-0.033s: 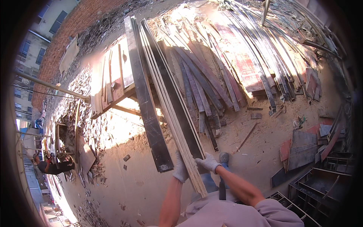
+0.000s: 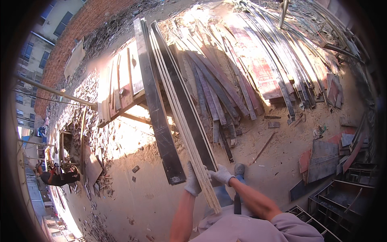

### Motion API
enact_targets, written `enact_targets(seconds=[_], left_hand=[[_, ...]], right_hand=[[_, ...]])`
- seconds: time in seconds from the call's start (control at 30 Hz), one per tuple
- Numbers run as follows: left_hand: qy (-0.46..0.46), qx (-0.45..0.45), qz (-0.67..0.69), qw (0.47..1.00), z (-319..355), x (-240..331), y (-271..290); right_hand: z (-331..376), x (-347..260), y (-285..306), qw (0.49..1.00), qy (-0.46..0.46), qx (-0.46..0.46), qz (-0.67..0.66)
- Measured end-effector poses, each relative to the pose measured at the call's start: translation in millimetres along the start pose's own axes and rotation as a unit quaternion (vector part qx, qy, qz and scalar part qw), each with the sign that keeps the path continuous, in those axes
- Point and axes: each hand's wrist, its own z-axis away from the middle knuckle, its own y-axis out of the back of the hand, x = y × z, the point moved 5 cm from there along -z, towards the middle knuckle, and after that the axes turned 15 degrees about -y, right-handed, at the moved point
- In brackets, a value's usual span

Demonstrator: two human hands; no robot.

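Both my hands wear pale work gloves and grip the near end of a bundle of long thin light-coloured wooden strips [image 2: 175,101]. My left hand [image 2: 192,181] clasps the bundle from the left; my right hand [image 2: 221,174] holds it from the right. The strips stand on edge and stretch away from me toward a low wooden bench [image 2: 121,90]. A long dark board [image 2: 158,121] lies just left of them, another dark board [image 2: 189,115] just right. My shoe [image 2: 239,169] shows below the right hand.
A wide pile of worn planks [image 2: 250,68] covers the sandy ground ahead and right. Red and grey board offcuts [image 2: 324,159] and metal frames [image 2: 342,197] sit at lower right. Another person [image 2: 56,177] bends at far left, near rubble and a brick wall [image 2: 64,44].
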Motion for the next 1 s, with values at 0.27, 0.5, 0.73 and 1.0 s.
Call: enact_targets(seconds=[0.27, 0.5, 0.73, 1.0], left_hand=[[-0.024, -0.002, 0.05, 0.998, 22, 23, -79], [-0.015, 0.053, -0.025, 0.998, 18, 17, -107], [-0.016, 0.104, -0.098, 0.99, 7, -1, -123], [-0.09, 0.015, -0.072, 0.993, -47, -28, -224]], right_hand=[[-101, -28, -56, 0.983, -0.042, -0.167, 0.067], [-144, -8, -59, 0.983, -0.115, -0.088, 0.112], [35, -38, 55, 0.946, -0.083, -0.187, -0.25], [234, -84, 170, 0.968, 0.173, -0.014, -0.181]])
